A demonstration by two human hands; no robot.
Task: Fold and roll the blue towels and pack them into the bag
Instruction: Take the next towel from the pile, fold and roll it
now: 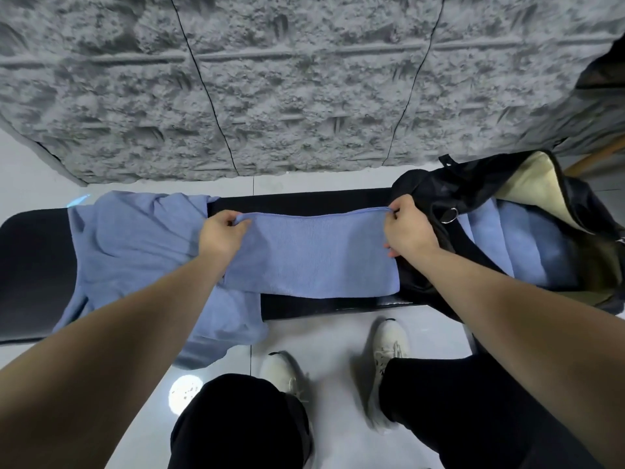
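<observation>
As both hands pinch its far corners:
Towel (311,255): mid-bench, folded flat.
Left hand (221,235), right hand (407,231): fingers pinching cloth.
Bag (480,194): bench's right end, open.
Risk: uneven pull skews fold.

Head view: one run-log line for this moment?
left hand pinches towel far corner | right hand pinches other | bag open

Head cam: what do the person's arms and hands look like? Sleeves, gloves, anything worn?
Both forearms are bare right to the frame edge, with no sleeves in view. The left hand and right hand are ungloved, and no watch, ring or wristband shows. Below them are black trousers and white sneakers.
</observation>
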